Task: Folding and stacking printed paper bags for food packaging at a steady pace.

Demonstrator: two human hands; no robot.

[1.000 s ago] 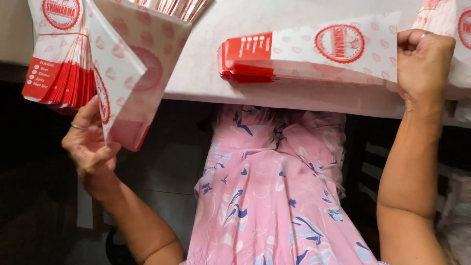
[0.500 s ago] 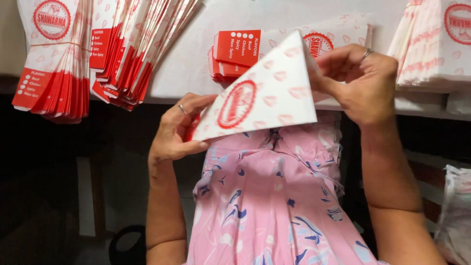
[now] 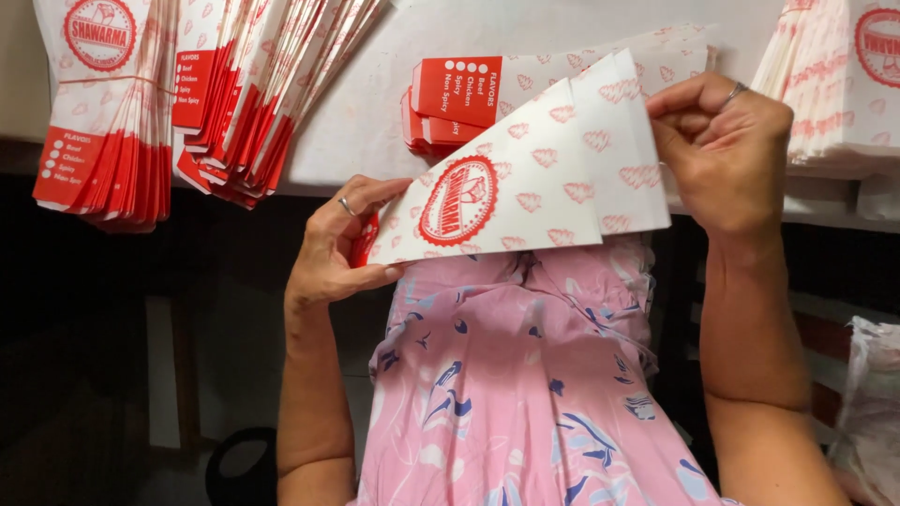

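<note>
I hold a flat white paper wrapper point(image 3: 525, 187) with a round red emblem and small red prints, stretched between both hands above my lap. My left hand point(image 3: 337, 248), a ring on one finger, pinches its lower left red end. My right hand point(image 3: 722, 150), also ringed, grips its upper right edge. The wrapper hangs tilted, its left end lower. Just behind it on the white table point(image 3: 375, 122) lies a small stack of the same wrappers point(image 3: 450, 103), red ends toward me.
A fanned pile of wrappers point(image 3: 253, 84) and a bundled stack point(image 3: 103, 103) overhang the table's front edge at the left. More stacked wrappers point(image 3: 834, 75) sit at the right. My pink flowered dress point(image 3: 525, 394) fills the lower middle. A plastic bag point(image 3: 867, 403) is at the lower right.
My left hand came from the left stacks to the middle, and my right hand came down off the table. Both now hold one wrapper, raised slightly in the last half second.
</note>
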